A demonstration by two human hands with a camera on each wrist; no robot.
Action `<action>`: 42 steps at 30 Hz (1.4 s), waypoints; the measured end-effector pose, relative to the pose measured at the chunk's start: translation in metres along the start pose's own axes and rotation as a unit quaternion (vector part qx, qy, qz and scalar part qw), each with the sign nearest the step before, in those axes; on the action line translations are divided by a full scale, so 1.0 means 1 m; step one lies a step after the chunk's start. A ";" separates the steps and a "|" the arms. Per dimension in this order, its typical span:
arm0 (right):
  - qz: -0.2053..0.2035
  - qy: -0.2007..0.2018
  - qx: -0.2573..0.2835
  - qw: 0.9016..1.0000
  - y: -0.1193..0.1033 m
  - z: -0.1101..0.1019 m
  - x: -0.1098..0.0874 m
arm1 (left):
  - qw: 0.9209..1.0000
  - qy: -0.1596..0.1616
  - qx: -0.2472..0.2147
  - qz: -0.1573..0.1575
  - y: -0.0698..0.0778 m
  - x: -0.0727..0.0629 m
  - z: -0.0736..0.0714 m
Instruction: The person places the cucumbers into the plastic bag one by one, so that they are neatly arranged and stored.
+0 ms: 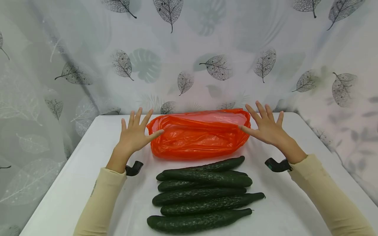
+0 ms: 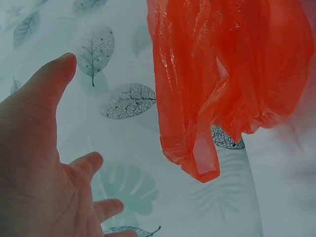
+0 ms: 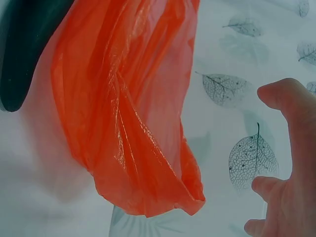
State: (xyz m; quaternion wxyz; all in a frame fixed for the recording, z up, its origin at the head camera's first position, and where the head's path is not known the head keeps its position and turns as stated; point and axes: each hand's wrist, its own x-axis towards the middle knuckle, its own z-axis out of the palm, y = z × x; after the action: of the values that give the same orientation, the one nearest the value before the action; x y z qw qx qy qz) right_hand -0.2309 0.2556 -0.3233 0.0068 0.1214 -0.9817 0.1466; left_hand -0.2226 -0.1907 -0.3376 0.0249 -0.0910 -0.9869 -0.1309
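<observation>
A red plastic bag (image 1: 195, 137) lies across the far part of the white table, its mouth loose and a paler inside showing. By its left end my left hand (image 1: 134, 132) is raised with fingers spread, holding nothing. My right hand (image 1: 267, 127) is held up the same way by the bag's right end. In the head view both thumbs overlap the bag; both wrist views show space between hand and bag. Nearer me lie several dark green cucumbers (image 1: 203, 200), roughly parallel, with the far ones crossing and partly stacked.
The white table (image 1: 73, 183) runs back to a leaf-printed curtain (image 1: 165, 65) that hangs behind it and along both sides. A dark wrist device (image 1: 134, 168) sits at the left wrist, another device (image 1: 277, 165) at the right.
</observation>
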 end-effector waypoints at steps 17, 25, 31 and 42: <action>-0.042 0.010 0.031 0.999 -0.010 0.017 -0.010 | 0.997 0.053 -0.045 0.017 0.001 -0.007 0.017; -0.083 0.012 0.044 0.995 -0.014 0.021 -0.016 | 0.998 0.021 -0.053 -0.005 -0.005 -0.011 0.022; -0.118 0.009 0.069 0.991 -0.015 0.026 -0.020 | 0.998 -0.001 -0.064 -0.012 -0.011 -0.014 0.026; -0.185 0.018 0.075 0.980 -0.026 0.036 -0.033 | 0.994 -0.008 -0.108 -0.007 -0.020 -0.018 0.037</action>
State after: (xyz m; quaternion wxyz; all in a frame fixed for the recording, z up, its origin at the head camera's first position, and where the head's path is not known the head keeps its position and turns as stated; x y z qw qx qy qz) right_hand -0.1917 0.2294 -0.3519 0.0423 0.2988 -0.9281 0.2179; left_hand -0.2095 -0.2033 -0.3792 0.0065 -0.0872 -0.9677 -0.2366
